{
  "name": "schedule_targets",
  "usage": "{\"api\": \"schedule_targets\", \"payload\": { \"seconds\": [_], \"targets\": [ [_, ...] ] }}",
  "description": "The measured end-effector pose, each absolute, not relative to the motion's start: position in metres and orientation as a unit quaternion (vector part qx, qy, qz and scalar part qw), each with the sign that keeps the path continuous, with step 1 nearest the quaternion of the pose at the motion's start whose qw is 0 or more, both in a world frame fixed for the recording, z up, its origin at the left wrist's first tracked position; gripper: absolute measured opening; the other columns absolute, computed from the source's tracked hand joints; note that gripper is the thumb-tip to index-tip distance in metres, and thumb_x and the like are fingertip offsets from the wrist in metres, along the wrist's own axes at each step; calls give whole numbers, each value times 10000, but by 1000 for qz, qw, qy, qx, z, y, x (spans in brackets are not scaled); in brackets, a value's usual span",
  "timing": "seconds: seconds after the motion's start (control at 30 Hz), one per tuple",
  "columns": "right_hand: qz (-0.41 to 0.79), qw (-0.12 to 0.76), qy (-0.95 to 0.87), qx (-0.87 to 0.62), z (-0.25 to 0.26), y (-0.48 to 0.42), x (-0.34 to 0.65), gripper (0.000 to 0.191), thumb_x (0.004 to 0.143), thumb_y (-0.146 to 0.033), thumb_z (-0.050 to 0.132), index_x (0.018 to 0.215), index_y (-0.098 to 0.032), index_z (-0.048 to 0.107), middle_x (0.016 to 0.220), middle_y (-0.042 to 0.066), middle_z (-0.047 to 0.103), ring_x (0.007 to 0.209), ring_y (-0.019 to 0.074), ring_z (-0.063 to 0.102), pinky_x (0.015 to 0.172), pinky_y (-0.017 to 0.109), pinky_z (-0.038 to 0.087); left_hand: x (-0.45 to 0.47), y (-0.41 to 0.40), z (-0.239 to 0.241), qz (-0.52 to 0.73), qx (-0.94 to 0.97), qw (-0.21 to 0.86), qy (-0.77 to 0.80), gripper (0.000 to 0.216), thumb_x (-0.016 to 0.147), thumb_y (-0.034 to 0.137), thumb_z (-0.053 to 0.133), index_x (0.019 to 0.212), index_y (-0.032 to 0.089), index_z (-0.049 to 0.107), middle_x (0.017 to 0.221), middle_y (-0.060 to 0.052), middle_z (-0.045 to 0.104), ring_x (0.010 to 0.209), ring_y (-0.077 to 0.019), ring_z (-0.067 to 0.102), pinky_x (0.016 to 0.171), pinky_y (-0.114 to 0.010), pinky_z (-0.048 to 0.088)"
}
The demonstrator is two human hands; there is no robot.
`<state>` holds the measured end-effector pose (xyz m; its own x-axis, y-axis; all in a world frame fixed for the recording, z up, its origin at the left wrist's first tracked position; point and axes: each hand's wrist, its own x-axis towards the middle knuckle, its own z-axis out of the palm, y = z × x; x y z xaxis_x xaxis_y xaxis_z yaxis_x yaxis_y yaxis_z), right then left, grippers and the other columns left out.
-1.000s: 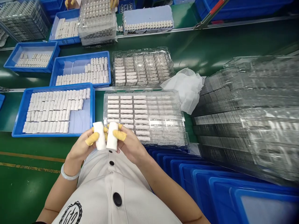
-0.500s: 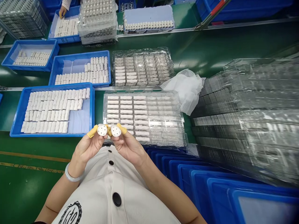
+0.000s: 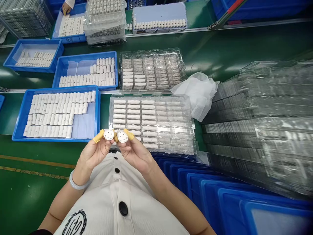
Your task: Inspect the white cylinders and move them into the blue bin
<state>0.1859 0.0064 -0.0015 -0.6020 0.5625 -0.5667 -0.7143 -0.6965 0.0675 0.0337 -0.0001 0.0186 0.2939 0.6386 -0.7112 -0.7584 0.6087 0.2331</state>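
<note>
My left hand is closed on a small white cylindrical part, its round end with small dark holes turned up at me. A like white part sits between the fingers of my right hand, close beside the first. Yellow finger cots cover some fingertips on both hands. Just beyond them lies a clear plastic tray with white pieces in rows. To the left, a blue bin holds several rows of white cylindrical parts. What lies behind my fingers is hidden.
A second filled clear tray and a blue bin stand farther back. Crumpled white sheeting lies beside tall stacks of clear trays. Blue bins are stacked at lower right. Another person's hand reaches into a far bin.
The whole view has shifted slightly to the right. Both white parts stay in my hands, their round ends tilted a little differently.
</note>
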Motion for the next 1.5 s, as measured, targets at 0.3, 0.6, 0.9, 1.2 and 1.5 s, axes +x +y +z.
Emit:
{"api": "schedule_targets", "payload": {
  "seconds": [0.3,0.6,0.9,1.2,1.5],
  "targets": [
    [869,408,6,-280,3,-1,184,204,872,-320,576,863,-124,632,637,32,640,595,136,616,567,249,530,34,-8,16,451,112,762,450,344,948,229,398,1251,138,532,698,-41,628,603,-164,615,577,-298,537],
    [842,430,-103,-308,10,-4,186,247,837,-317,625,1026,-163,584,732,22,672,605,131,622,616,263,503,34,-6,16,469,140,773,404,416,905,197,479,1320,220,498,840,-62,653,684,-163,600,652,-320,499],
    [858,406,-89,-301,15,-2,187,446,985,-450,326,1129,-138,611,822,74,688,686,151,636,673,293,513,36,-5,16,454,112,803,368,373,970,334,363,1031,118,662,708,-71,570,636,-149,525,636,-299,474],
    [864,405,-65,-292,14,-4,185,470,998,-375,262,1128,-109,627,804,91,703,724,182,656,793,374,519,35,-11,13,471,118,783,388,338,925,346,497,1213,203,602,734,-35,578,619,-118,529,622,-256,478],
    [859,419,-44,-291,12,-3,186,135,813,-238,588,847,-137,671,719,43,671,717,161,617,753,323,516,34,-8,15,469,112,744,463,315,936,256,445,1125,98,642,802,-97,660,688,-163,619,678,-303,536]
  ]
}}
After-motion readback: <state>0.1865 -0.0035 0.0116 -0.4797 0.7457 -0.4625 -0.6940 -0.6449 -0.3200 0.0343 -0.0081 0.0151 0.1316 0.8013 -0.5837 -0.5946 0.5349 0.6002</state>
